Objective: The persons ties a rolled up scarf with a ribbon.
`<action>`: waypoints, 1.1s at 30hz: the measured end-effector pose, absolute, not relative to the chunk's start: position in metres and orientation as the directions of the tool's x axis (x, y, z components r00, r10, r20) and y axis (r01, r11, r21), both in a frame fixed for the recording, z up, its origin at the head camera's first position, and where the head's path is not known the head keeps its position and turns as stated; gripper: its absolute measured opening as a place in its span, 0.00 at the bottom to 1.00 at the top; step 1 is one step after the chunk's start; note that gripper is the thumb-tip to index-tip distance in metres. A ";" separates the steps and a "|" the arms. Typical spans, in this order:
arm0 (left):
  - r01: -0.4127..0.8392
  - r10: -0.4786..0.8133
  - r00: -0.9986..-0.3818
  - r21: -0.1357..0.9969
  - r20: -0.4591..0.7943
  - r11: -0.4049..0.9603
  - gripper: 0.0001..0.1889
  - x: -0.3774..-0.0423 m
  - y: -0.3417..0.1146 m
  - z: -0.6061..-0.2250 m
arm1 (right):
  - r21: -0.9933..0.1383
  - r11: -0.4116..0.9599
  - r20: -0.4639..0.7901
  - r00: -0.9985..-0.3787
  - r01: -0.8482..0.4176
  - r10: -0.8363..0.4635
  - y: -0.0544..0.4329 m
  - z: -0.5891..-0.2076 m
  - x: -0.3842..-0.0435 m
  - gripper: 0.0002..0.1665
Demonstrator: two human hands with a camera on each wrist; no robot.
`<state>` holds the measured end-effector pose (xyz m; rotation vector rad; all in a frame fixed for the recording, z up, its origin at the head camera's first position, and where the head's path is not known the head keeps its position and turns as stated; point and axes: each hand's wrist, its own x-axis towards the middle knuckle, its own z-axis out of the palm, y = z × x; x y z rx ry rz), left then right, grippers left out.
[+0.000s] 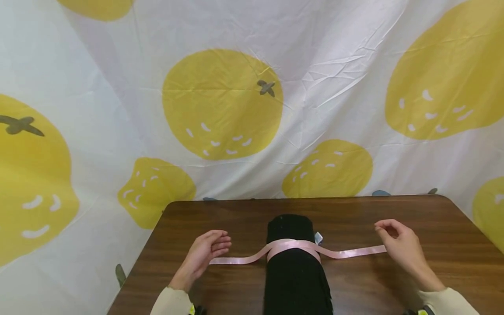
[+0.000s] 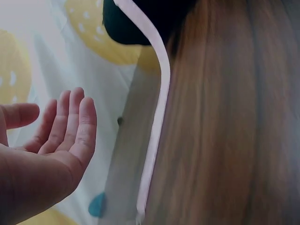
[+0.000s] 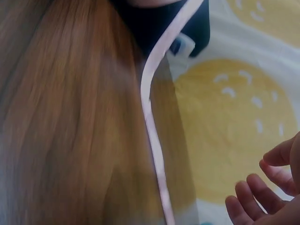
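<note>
text: none readable | white tag (image 1: 318, 238) at black roll (image 1: 297, 282): too small

The person wears pale cream sleeves. The left sleeve (image 1: 172, 302) stops at the wrist, and so does the right sleeve (image 1: 449, 302). By the left wrist is a small black piece (image 1: 201, 311) with a bright yellow-green patch (image 1: 192, 310). The right wrist has a black and yellow-green bit (image 1: 423, 312) too. Their full shapes are hidden. The left hand (image 1: 209, 249) and right hand (image 1: 404, 247) are bare.
</note>
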<state>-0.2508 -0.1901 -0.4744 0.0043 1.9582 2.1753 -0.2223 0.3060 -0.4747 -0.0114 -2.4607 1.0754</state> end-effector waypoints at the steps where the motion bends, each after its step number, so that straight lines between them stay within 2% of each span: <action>1: -0.152 0.177 -0.975 0.984 -0.134 -0.095 0.16 -0.252 -0.186 -0.473 | -0.705 0.683 0.401 -0.901 -0.191 0.162 0.301 -0.473 -0.223 0.07; 9: -0.108 0.253 -0.963 0.992 -0.088 -0.067 0.16 -0.257 -0.150 -0.465 | -0.777 0.559 0.317 -0.947 -0.288 -0.046 0.265 -0.460 -0.223 0.06; 16: -0.023 0.324 -0.946 1.000 -0.020 -0.008 0.16 -0.260 -0.120 -0.460 | -0.827 0.433 0.294 -0.932 -0.358 -0.210 0.241 -0.456 -0.225 0.06; 22: 0.040 0.371 -0.928 0.998 0.023 0.038 0.19 -0.261 -0.104 -0.455 | -0.857 0.356 0.283 -0.917 -0.373 -0.282 0.227 -0.458 -0.227 0.09; 26: 0.077 0.374 -0.926 0.994 0.043 0.078 0.17 -0.260 -0.099 -0.455 | -0.869 0.326 0.276 -0.911 -0.373 -0.306 0.221 -0.462 -0.228 0.10; 33: 0.213 0.380 -0.919 0.946 0.109 0.243 0.12 -0.258 -0.090 -0.457 | -0.883 0.307 0.244 -0.906 -0.354 -0.345 0.210 -0.467 -0.231 0.10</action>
